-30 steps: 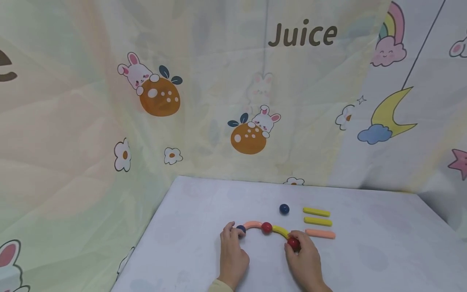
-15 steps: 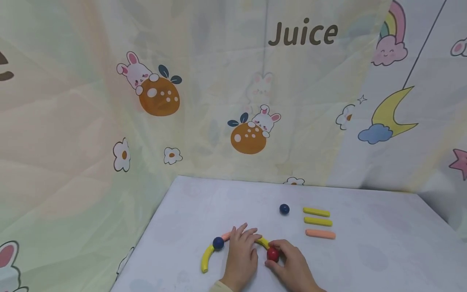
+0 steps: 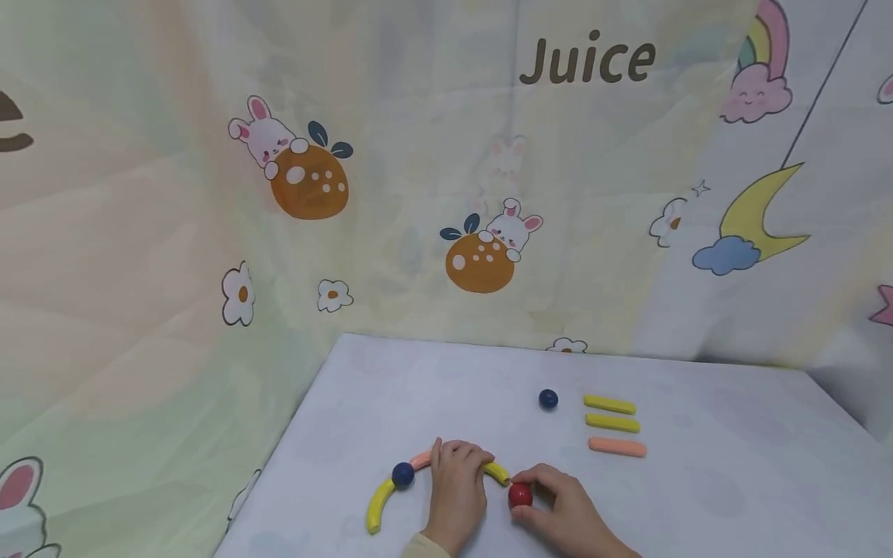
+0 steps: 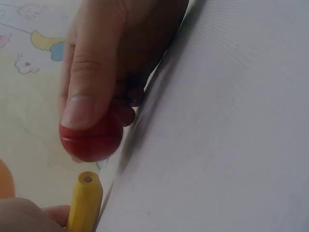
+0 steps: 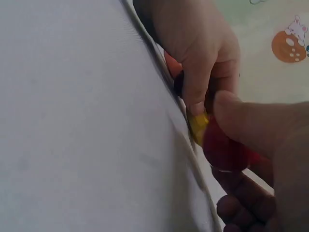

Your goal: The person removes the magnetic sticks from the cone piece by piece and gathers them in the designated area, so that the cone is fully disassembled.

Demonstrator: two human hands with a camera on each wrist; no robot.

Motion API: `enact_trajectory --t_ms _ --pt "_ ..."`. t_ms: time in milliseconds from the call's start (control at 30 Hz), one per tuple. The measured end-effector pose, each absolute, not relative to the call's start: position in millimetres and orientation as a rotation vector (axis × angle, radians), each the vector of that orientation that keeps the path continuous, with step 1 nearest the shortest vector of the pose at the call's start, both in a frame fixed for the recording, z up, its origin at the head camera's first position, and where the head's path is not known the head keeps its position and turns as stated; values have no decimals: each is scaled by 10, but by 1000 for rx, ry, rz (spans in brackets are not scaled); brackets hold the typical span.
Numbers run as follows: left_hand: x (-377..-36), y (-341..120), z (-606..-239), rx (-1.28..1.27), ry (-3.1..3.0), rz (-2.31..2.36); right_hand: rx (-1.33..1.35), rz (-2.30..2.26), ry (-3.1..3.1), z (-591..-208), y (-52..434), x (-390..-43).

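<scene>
My left hand (image 3: 456, 490) grips a curved yellow stick (image 3: 497, 473) near its right end. To its left a curved pink stick (image 3: 422, 460) runs out from under the hand to a dark blue ball (image 3: 402, 475), which another curved yellow stick (image 3: 379, 508) adjoins. Between thumb and fingers, my right hand (image 3: 563, 513) pinches a red ball (image 3: 519, 495). In the left wrist view a narrow gap separates this red ball (image 4: 91, 142) from the yellow stick's holed end (image 4: 88, 180). The chain's middle is hidden beneath my left hand.
Beyond the hands, a loose dark blue ball (image 3: 548, 399) lies on the white table (image 3: 725, 480). To its right are two straight yellow sticks (image 3: 612, 422) and a straight pink stick (image 3: 617, 446). A printed cloth (image 3: 391, 194) hangs behind the table.
The chain has moved left and nearer. My left hand has shifted from the blue ball to the right-hand yellow stick. The red ball in my right hand has come off that stick's end.
</scene>
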State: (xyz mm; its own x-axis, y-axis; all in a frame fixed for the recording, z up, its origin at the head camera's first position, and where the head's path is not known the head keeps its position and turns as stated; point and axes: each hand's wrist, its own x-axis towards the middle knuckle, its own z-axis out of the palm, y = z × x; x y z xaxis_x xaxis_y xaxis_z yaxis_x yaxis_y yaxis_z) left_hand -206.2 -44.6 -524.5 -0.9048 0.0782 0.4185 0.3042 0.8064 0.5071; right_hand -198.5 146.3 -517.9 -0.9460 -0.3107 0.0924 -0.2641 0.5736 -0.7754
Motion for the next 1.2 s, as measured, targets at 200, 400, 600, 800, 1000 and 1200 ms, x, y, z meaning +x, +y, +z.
enact_trajectory --t_ms 200,400,600,800,1000,1200 --pt "-2066 -448 -5218 -222 -2639 -900 -169 -1420 2825 -5094 1397 -2212" --pt "-2103 -460 -5212 -186 -2711 -943 -55 -1438 2915 -5123 1281 -2590" --pt "-2106 -462 -5240 -205 -2694 -950 25 -1444 2944 -5157 1200 -2907" --pt "-2102 -459 -5243 -221 -2697 -973 45 -1403 3038 -5173 1152 -3068" --pt "-2108 -448 -5227 -205 -2715 -989 79 -1310 3070 -5162 1134 -3128" --pt "-2106 -442 -5212 -195 -2727 -995 92 -1294 3049 -5157 1134 -3133"
